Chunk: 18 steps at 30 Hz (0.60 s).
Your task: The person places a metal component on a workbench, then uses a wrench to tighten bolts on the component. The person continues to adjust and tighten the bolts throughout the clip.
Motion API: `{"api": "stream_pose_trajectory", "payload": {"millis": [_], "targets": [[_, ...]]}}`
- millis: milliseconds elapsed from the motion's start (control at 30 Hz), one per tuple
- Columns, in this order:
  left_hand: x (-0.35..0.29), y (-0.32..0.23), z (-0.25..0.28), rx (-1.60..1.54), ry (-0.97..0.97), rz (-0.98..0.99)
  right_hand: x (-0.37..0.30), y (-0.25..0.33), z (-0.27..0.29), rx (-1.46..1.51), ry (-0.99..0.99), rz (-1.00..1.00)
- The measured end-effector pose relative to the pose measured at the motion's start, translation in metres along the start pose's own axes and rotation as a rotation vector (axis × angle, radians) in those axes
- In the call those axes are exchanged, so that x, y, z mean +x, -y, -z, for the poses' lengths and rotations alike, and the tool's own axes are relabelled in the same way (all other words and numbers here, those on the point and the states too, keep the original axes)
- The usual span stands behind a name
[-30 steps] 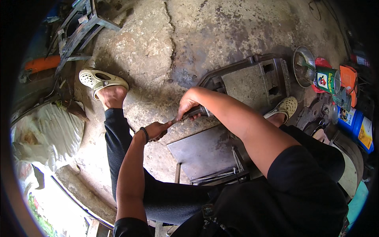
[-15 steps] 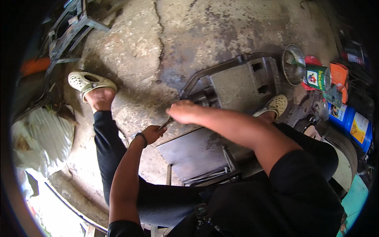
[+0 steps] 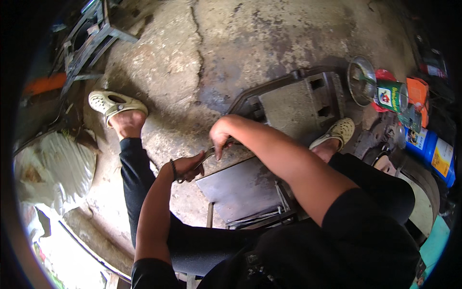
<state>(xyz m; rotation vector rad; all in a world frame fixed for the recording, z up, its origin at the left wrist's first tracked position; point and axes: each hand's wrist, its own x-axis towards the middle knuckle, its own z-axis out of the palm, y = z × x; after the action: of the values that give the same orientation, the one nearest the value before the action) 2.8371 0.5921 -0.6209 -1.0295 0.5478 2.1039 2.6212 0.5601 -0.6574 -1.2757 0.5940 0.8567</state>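
My left hand [image 3: 188, 165], with a dark beaded bracelet at the wrist, is closed around one end of a thin, curved metal piece [image 3: 209, 152]. The piece is shiny, and its exact kind cannot be made out. At its other end is my right hand [image 3: 222, 133], bent down at the wrist with its fingers curled against the metal. Both hands are in the air just beyond a grey metal sheet [image 3: 236, 190] lying on a low stand between my legs. Part of the metal piece is hidden by my fingers.
Past my right hand lies a heavy dark metal frame [image 3: 288, 103] on the stained concrete floor. At right stand a wire strainer [image 3: 361, 82], a green can [image 3: 391, 96] and a blue bucket [image 3: 433, 151]. A metal stand [image 3: 91, 43] is far left; a whitish sack [image 3: 55, 173] lies nearer.
My right hand has turned so its fingers point downward over the metal piece, and it has shifted slightly right. The whole view has also shifted a little.
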Motion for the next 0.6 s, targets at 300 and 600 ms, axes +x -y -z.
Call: {"api": "stream_pose_trajectory", "payload": {"millis": [300, 600], "targets": [[0.013, 0.004, 0.019, -0.045, 0.074, -0.011, 0.002, -0.009, 0.002, 0.219, 0.000, -0.014], [0.035, 0.013, 0.004, 0.389, -0.425, -0.220, -0.042, 0.016, -0.060, -0.205, -0.820, -0.006]]}}
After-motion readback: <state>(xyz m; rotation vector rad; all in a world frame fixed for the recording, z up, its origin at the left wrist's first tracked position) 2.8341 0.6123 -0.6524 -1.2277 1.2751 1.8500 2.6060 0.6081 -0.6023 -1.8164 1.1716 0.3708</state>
